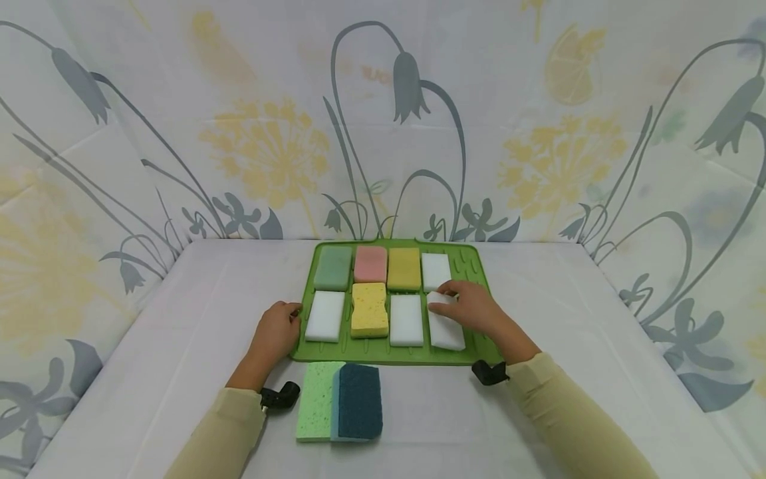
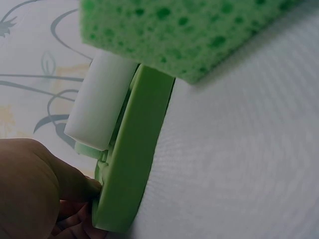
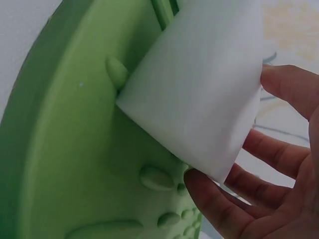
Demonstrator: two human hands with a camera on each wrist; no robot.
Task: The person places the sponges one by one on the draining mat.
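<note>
A green ridged tray (image 1: 481, 349) lies on the table with sponges in two rows. My left hand (image 1: 278, 330) pinches its left edge; in the left wrist view the thumb (image 2: 82, 184) presses on the rim. At the tray's front right, my right hand (image 1: 473, 307) holds a white sponge (image 1: 445, 332) between thumb and fingers. That sponge sits slightly askew, and the right wrist view shows it tilted against the tray. Beside it in the front row are another white sponge (image 1: 406, 320), a yellow pored sponge (image 1: 369, 311) and a third white one (image 1: 325, 317).
Along the back row stand a green sponge (image 1: 333, 268), a pink one (image 1: 370, 265), a mustard one (image 1: 403, 269) and a white one (image 1: 435, 269). Before the tray, a light green sponge (image 1: 314, 402) lies against a dark blue scouring sponge (image 1: 360, 402). Patterned cloth (image 1: 383, 146) hangs behind.
</note>
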